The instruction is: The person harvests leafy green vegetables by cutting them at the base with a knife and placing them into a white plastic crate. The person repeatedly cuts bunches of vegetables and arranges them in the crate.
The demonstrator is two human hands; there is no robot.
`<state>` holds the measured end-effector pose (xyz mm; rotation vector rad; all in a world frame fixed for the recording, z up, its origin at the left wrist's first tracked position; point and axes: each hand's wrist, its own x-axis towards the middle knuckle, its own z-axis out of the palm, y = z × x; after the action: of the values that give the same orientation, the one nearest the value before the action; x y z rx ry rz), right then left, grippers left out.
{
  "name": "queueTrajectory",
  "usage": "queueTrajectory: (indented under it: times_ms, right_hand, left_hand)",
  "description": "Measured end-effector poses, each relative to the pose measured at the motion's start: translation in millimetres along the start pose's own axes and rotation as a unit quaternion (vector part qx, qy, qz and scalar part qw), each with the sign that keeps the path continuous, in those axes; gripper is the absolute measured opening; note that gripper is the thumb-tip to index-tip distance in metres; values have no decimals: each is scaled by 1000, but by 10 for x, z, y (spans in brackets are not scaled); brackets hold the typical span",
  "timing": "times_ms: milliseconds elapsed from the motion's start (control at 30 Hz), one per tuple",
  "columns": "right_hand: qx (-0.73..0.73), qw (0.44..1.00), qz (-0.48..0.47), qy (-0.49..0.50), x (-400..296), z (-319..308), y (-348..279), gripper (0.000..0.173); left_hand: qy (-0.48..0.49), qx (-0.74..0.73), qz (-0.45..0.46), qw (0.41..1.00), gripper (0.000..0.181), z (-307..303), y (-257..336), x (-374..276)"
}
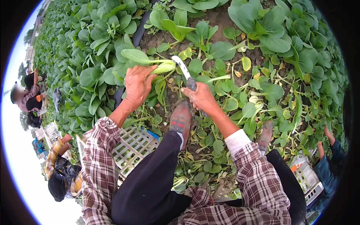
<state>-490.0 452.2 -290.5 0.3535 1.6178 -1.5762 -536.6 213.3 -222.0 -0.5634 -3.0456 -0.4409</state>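
My left hand [140, 83] is closed around a green leafy vegetable that looks like bok choy [164, 66], its pale base pointing right. A sickle-like knife [182, 65] with a curved, light metal blade has its tip close to that base; whether they touch I cannot tell. Its dark, soiled handle is gripped by my right hand [200, 95]. Beneath both hands lie soil, small plants and cut or fallen leaves, some yellow [246, 63]. Larger bok choy plants [260, 25] stand rooted beyond my hands.
A white plastic crate [137, 146] lies beside my left leg. My shoes [181, 118] are among the leaves. Dense plants line both sides, with a dark hose or strip [139, 31] at left. Co-workers crouch at left [63, 171] and right [327, 166], the right one near another crate [309, 180].
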Motion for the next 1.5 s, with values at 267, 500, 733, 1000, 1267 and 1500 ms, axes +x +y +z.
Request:
queueTrajectory:
  times_ms: [267,500,733,1000,1267,1500]
  right_hand:
    - [387,914,-120,8,-317,57,-289,33]
    - [319,941,-114,28,-551,-228,-161,28]
    - [250,965,-51,-58,-950,-192,-57,36]
    - [-53,989,-139,23,-809,-255,87,22]
    - [-302,930,-174,113,-256,-174,23,23]
    - [-416,874,-242,69,289,202,107,17]
  left_hand:
    - [-104,-130,-26,986,41,-335,736,-37]
    - [-121,-98,96,983,72,-726,990,-23]
    - [-511,-467,-221,687,75,-275,976,-133]
    - [-566,-422,-213,675,46,-245,879,-228]
    - [-344,-64,-62,935,51,-413,702,108]
    - [-338,168,-4,926,20,-153,-90,-111]
